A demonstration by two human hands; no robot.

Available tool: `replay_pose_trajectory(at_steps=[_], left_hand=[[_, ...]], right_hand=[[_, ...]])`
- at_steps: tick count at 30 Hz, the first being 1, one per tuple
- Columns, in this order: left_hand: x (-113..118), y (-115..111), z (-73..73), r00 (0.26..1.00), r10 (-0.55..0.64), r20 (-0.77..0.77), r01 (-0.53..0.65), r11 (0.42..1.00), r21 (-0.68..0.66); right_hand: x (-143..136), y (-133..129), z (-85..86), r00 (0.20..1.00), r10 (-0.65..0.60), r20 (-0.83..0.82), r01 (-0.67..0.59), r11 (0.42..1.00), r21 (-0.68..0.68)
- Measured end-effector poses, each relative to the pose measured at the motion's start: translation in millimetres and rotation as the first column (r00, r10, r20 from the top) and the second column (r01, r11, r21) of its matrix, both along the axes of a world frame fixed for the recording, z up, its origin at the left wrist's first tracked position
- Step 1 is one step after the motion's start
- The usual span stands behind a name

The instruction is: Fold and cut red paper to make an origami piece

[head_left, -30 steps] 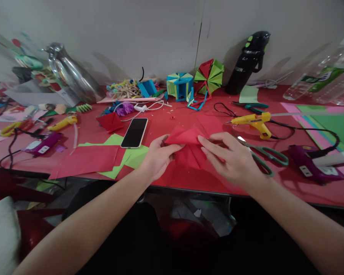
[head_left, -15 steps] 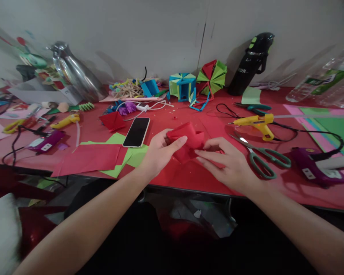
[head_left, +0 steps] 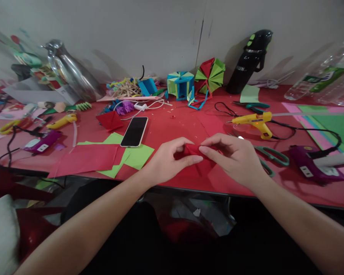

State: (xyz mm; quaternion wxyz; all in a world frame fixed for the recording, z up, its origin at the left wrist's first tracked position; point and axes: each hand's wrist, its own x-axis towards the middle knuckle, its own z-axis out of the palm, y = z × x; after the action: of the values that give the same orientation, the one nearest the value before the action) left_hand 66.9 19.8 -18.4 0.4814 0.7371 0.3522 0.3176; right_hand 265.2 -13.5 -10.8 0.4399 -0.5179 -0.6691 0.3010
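Note:
A folded red paper [head_left: 199, 163] is held between both hands near the table's front edge. My left hand [head_left: 172, 158] pinches its left side, thumb in front and fingers behind. The fingertips of my right hand [head_left: 232, 158] grip its upper right edge, close to my left thumb. Part of the paper is hidden by the fingers. To the left lie flat red sheets [head_left: 86, 159] over green sheets [head_left: 139, 156], and a black phone [head_left: 134, 131]. A folded red paper piece [head_left: 110, 121] rests beyond the phone.
Scissors [head_left: 275, 156] lie partly behind my right hand, near a yellow glue gun [head_left: 255, 121] and a purple device [head_left: 309, 166]. Paper models [head_left: 180, 86], a black bottle [head_left: 246, 65] and a steel jug [head_left: 74, 72] stand along the wall.
Both hands have moved closer together, with the right hand shifting up onto the paper's top edge. The red paper has been turned and sits lower, more covered by the fingers.

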Motion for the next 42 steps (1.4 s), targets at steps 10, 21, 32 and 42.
replay_pose_trajectory(at_steps=[10, 21, 32, 42], left_hand=[[0.9, -1.1, -4.1, 0.997, 0.061, 0.050, -0.061, 0.998, -0.004], [2.8, -1.1, -3.5, 0.996, 0.085, -0.022, -0.083, 0.993, 0.080], [3.0, -2.7, -2.1, 0.995, 0.102, 0.020, -0.103, 0.989, 0.101], [-8.5, 5.4, 0.4, 0.979, 0.206, -0.010, -0.199, 0.959, 0.201]], right_hand=[[0.8, -0.1, -3.6, 1.000, -0.003, -0.029, 0.003, 1.000, 0.021], [-2.8, -1.1, -1.6, 0.998, 0.018, 0.058, -0.022, 0.997, 0.070], [-5.5, -2.6, -1.9, 0.999, -0.009, 0.031, 0.008, 0.999, 0.042], [17.2, 6.2, -2.7, 0.991, 0.129, 0.032, -0.120, 0.972, -0.200]])
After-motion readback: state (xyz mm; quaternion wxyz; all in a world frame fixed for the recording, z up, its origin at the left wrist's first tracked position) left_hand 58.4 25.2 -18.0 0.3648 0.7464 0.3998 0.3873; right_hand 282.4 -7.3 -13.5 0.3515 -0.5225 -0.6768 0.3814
